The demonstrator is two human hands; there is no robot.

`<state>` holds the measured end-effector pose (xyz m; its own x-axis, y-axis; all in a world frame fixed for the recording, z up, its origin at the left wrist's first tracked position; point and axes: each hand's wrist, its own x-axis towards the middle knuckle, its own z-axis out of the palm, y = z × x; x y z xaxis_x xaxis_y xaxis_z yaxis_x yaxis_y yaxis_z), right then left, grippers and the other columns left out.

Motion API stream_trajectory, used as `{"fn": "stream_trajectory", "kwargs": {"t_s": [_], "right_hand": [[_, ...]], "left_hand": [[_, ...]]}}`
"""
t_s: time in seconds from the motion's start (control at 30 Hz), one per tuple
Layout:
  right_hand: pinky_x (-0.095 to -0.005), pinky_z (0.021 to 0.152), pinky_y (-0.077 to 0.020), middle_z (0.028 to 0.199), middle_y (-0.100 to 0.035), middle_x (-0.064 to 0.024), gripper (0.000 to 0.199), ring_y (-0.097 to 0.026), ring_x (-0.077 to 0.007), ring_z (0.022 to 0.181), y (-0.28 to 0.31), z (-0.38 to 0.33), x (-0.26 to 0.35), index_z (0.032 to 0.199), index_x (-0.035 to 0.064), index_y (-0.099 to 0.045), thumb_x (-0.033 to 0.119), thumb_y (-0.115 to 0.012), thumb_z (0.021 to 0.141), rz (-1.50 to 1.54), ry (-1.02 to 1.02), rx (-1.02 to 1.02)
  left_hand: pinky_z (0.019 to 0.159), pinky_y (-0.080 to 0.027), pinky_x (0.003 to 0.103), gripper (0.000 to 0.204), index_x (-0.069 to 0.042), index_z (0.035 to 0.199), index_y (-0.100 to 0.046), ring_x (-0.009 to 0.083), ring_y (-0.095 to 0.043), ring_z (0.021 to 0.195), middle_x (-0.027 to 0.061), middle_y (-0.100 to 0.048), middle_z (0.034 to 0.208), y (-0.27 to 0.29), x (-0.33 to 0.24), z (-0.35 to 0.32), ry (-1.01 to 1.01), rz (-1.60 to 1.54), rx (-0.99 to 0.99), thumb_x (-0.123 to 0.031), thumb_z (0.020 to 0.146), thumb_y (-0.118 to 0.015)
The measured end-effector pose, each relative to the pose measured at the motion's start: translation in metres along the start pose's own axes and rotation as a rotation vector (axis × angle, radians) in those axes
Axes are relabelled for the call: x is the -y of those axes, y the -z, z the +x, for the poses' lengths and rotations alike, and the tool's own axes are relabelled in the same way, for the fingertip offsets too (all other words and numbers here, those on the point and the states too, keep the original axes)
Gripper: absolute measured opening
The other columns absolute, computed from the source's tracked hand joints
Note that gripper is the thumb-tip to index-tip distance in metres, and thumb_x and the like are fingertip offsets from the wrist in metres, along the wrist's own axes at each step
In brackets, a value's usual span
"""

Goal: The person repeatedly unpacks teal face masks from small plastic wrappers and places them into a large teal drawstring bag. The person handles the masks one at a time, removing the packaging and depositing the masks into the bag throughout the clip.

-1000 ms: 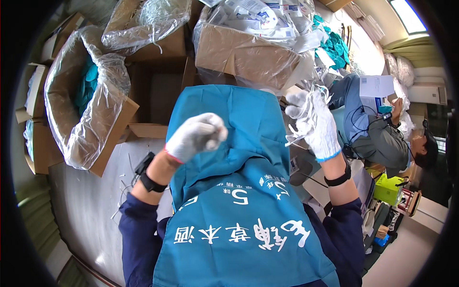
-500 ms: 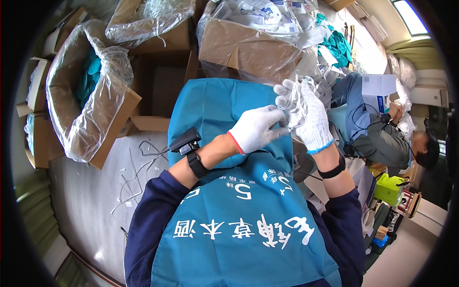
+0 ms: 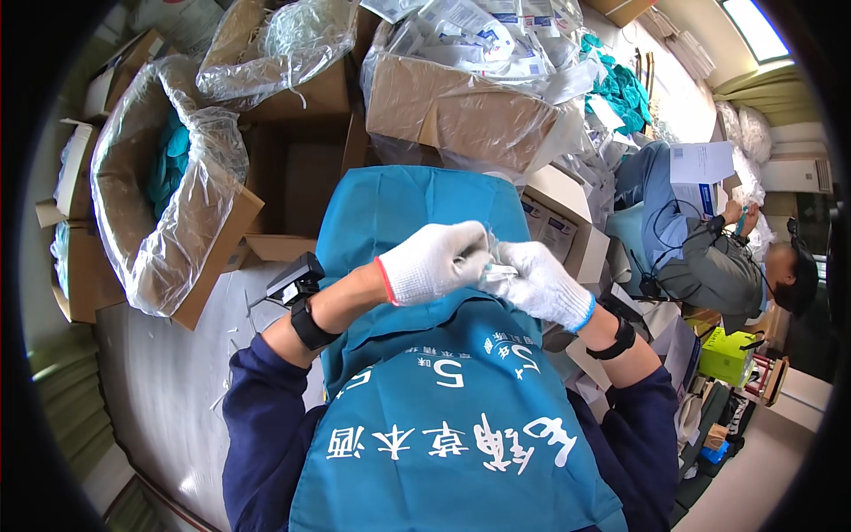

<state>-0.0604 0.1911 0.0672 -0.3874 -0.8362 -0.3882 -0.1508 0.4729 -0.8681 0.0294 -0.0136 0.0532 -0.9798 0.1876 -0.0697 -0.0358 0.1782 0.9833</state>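
Note:
My left hand (image 3: 434,266) wears a white knitted glove with a red cuff edge. Its fingers are closed and bent inward, meeting my right hand (image 3: 542,285) above the teal apron (image 3: 425,204) over my lap. A white glove with a blue edge covers the right hand, which is also closed. Pinched between both sets of fingertips is a small whitish piece (image 3: 500,272), mostly hidden by the gloves; its kind cannot be made out. Dark straps with small devices sit on both wrists.
A cardboard box (image 3: 461,102) full of white packets stands ahead. To the left, a plastic-lined box (image 3: 213,257) holds teal items. An open white carton (image 3: 581,217) sits just beyond my right hand. At right, a seated person (image 3: 709,257) handles something small and blue-green.
Both hands have come down nearer my lap and together. The tangled white bundle in my right hand no longer shows; a small whitish piece is between the fingertips. The white carton is now visible.

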Motion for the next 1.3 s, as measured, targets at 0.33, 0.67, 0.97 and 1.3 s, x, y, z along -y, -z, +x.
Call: {"fn": "stream_trajectory", "kwargs": {"t_s": [0.33, 0.67, 0.97, 1.3], "right_hand": [[-0.0217, 0.069, -0.0507, 0.105, -0.068, -0.0133, 0.018, -0.061, -0.0125, 0.077, -0.015, -0.001, 0.014, 0.109, -0.0005, -0.065, 0.012, -0.053, 0.103, 1.028, 0.046, -0.334], [-0.0217, 0.045, -0.0358, 0.070, -0.052, -0.0029, 0.020, -0.046, -0.0100, 0.052, 0.000, -0.021, 0.042, 0.086, 0.0043, -0.056, 0.017, -0.055, 0.101, 0.808, -0.209, 0.052], [-0.0263, 0.042, -0.0418, 0.060, -0.050, 0.0020, 0.019, -0.048, -0.0100, 0.049, 0.044, -0.050, 0.024, 0.095, 0.0073, -0.060, 0.022, -0.053, 0.103, 0.823, 0.208, -0.311], [-0.0247, 0.035, -0.0324, 0.059, -0.038, 0.0044, 0.027, -0.035, -0.0085, 0.039, 0.067, -0.002, 0.034, 0.092, 0.0161, -0.051, 0.034, -0.039, 0.108, 1.508, 0.171, -0.188]], "left_hand": [[0.065, -0.047, 0.031, 0.017, 0.002, 0.088, -0.058, 0.0100, -0.046, 0.068, 0.0091, -0.050, 0.067, -0.012, 0.000, -0.012, 0.069, -0.138, -0.122, -0.011, 0.097, -0.052], [0.064, -0.049, 0.032, 0.016, 0.001, 0.086, -0.062, 0.0191, -0.054, 0.063, 0.0098, -0.058, 0.071, -0.004, -0.002, -0.047, -0.036, -0.152, 0.241, -0.006, 0.092, -0.050], [0.054, -0.039, 0.026, 0.020, -0.001, 0.071, -0.055, 0.0083, -0.044, 0.058, 0.0011, -0.051, 0.063, 0.020, 0.004, -0.083, 0.198, -0.344, 0.226, -0.009, 0.090, -0.049], [0.052, -0.032, 0.023, 0.021, -0.003, 0.096, -0.062, 0.0081, -0.041, 0.056, 0.0049, -0.060, 0.081, 0.002, 0.031, -0.010, 0.127, -1.047, -0.052, -0.020, 0.092, -0.051]]}}
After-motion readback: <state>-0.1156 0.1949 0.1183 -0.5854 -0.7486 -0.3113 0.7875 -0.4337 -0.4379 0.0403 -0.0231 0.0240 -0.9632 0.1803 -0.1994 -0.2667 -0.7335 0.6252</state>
